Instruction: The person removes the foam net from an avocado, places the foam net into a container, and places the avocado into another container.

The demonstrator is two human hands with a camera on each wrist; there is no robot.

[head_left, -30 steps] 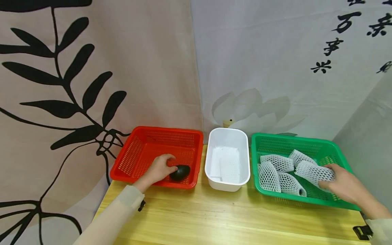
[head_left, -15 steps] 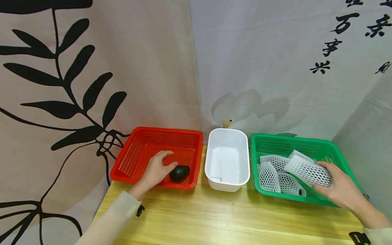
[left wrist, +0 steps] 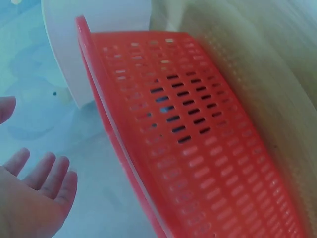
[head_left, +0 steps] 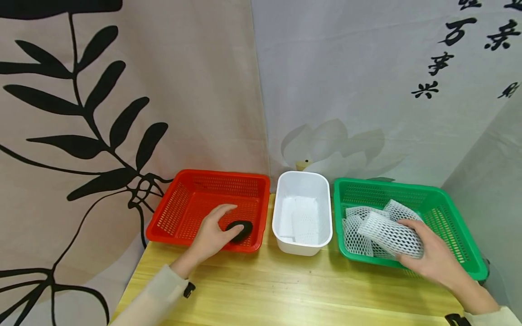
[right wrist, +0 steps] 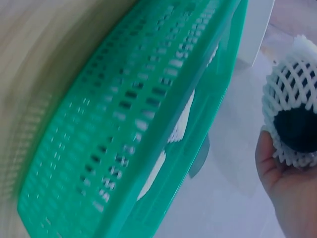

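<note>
In the head view, my left hand (head_left: 214, 233) is over the red basket (head_left: 163, 213), fingers apart and bent a little. Its thumb passes in front of a dark, smooth, avocado-like fruit (head_left: 244, 232); whether it touches cannot be told. My right hand (head_left: 434, 253) holds a white foam net sleeve (head_left: 391, 234) above the green basket (head_left: 456, 226). From the right wrist, a dark rounded thing (right wrist: 297, 128) shows inside that sleeve's end, with the thumb against the netting. More white net sleeves (head_left: 401, 209) lie in the green basket, partly hidden by the held one.
Between the two baskets stands a white plastic tub (head_left: 302, 249). All three containers are on a light wooden table (head_left: 269, 285). Behind them hangs a printed cloth (head_left: 212, 90) with dark leaves and writing.
My right hand has lifted the net sleeve and carried it left over the other sleeves. My left hand has shifted slightly right, its thumb now across the dark fruit.
</note>
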